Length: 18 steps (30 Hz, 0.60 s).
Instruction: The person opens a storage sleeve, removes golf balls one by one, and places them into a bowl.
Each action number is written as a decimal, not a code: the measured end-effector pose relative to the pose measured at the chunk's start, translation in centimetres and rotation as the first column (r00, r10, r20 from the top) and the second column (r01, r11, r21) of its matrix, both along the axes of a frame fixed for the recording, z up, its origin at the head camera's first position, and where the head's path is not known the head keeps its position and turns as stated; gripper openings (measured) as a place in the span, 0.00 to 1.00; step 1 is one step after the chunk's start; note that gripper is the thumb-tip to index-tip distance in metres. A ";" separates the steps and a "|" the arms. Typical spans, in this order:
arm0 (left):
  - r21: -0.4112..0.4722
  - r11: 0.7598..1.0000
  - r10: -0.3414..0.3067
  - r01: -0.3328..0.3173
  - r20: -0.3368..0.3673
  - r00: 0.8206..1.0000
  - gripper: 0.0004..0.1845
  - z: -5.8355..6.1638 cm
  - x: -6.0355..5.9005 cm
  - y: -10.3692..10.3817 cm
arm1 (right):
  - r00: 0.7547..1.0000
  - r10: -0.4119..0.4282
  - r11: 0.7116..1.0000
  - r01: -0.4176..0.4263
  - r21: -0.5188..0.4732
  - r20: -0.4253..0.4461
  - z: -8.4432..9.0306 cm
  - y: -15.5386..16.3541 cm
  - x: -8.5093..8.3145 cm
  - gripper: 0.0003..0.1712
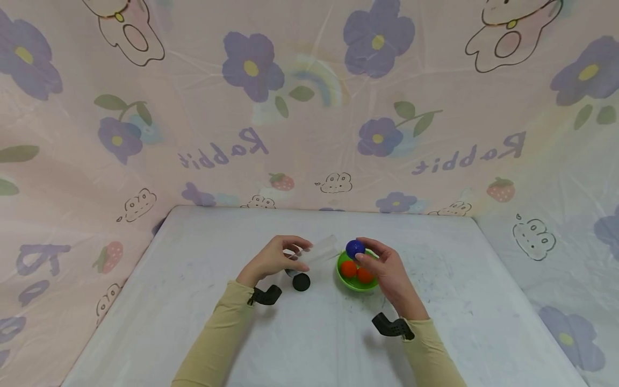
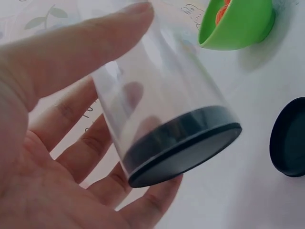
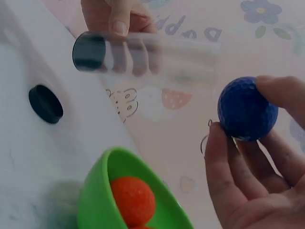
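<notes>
My left hand [image 1: 278,259] grips a clear plastic tube [image 1: 319,251] with a black bottom cap [image 2: 183,148], held tilted above the table; the tube [image 3: 143,52] has its open end toward the right hand. The tube's loose black lid [image 1: 301,281] lies on the table just below it. My right hand [image 1: 382,263] pinches a dark blue dimpled ball [image 1: 355,248] between thumb and fingers [image 3: 228,167], just above a green bowl [image 1: 341,271]. Two orange balls [image 1: 349,268] sit in the bowl [image 3: 95,200].
The white table [image 1: 435,322] is walled on three sides by a pink flowered cloth [image 1: 309,107]. A black wrist-camera mount sits on each forearm.
</notes>
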<state>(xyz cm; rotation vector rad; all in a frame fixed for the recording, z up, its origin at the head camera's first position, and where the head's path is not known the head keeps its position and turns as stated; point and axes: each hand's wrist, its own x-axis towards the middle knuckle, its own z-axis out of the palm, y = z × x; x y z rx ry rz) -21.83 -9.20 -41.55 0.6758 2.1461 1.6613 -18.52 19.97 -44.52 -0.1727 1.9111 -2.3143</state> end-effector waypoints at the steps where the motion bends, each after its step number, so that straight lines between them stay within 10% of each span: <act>1: 0.005 1.000 0.006 -0.006 0.000 1.000 0.27 -0.1 0.0 0.0 | 1.000 -0.006 1.000 0.006 0.029 -0.007 -0.1 0.1 0.0 0.28; 18: 0.064 0.989 0.130 -0.130 -0.009 0.991 0.30 -2.7 -0.4 -2.2 | 0.997 -0.004 0.979 0.020 0.205 -0.075 -2.4 2.0 0.6 0.30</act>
